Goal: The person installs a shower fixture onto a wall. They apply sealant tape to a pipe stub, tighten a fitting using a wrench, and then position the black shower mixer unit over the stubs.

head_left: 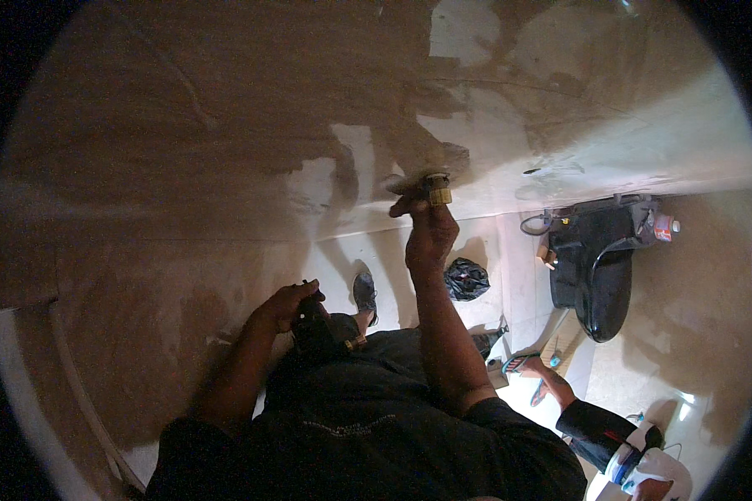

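My right hand is raised to the wall, its fingers closed round a short gold-and-black cylindrical piece. The far end of that piece meets the wall, or comes very close to it; its exact kind is not clear. Lower down and to the left, my left hand is closed on a dark object held in front of my body. The object blends with my black shirt, so its shape and kind cannot be made out. Damp-looking brown patches and paler areas mark the wall.
A glossy black toilet-like fixture stands at the right, with a labelled bottle on its back. A black plastic bag lies on the floor near my right forearm. At lower right another person's leg and sandalled feet show.
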A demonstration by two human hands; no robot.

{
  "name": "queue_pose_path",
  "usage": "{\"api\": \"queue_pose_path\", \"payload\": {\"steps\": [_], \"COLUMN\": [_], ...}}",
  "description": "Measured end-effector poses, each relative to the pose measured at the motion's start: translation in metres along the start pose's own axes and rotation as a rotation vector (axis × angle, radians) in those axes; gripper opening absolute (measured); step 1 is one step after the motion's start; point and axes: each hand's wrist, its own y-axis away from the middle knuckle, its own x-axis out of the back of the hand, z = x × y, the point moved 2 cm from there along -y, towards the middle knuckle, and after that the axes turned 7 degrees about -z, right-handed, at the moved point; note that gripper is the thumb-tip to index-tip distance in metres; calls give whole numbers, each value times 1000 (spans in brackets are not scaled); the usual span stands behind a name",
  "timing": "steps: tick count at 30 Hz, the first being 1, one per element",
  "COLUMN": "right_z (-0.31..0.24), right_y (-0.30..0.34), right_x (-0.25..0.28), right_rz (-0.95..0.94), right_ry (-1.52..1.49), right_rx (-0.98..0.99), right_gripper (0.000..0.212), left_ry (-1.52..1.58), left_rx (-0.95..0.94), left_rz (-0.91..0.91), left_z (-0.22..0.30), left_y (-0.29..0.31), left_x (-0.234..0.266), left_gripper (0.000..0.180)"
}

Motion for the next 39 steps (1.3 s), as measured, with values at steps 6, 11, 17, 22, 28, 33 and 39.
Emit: {"api": "queue_pose_path", "payload": {"steps": [6,11,17,22,28,33,39], "right_z": [-2,-10,-4,-6,-13,-20,-28], "right_y": [-3,-9,-8,-11,-15,-17,-23], "right_x": [17,23,30,31,35,37,46], "right_rz": [-44,-248,-285,-358,-417,-474,-531], "right_ry": [174,25,153,211,226,215,273], "right_rx": [-53,-95,-112,-84,-31,-65,-1], "right_gripper": [39,34,31,28,25,23,20], "left_ry": [-39,-8,-13,40,72,48,83], "left_rx": [9,-4,-48,-94,-81,-108,-108], "left_rz": [79,37,76,64,90,100,103], "left_z": [-5,-3,15,8,3,5,4], "left_y": [-2,-6,13,13,8,12,12], "left_x": [4,0,-34,-31,-30,-36,-35], "left_gripper": [47,47,46,47,48,49,49]}}
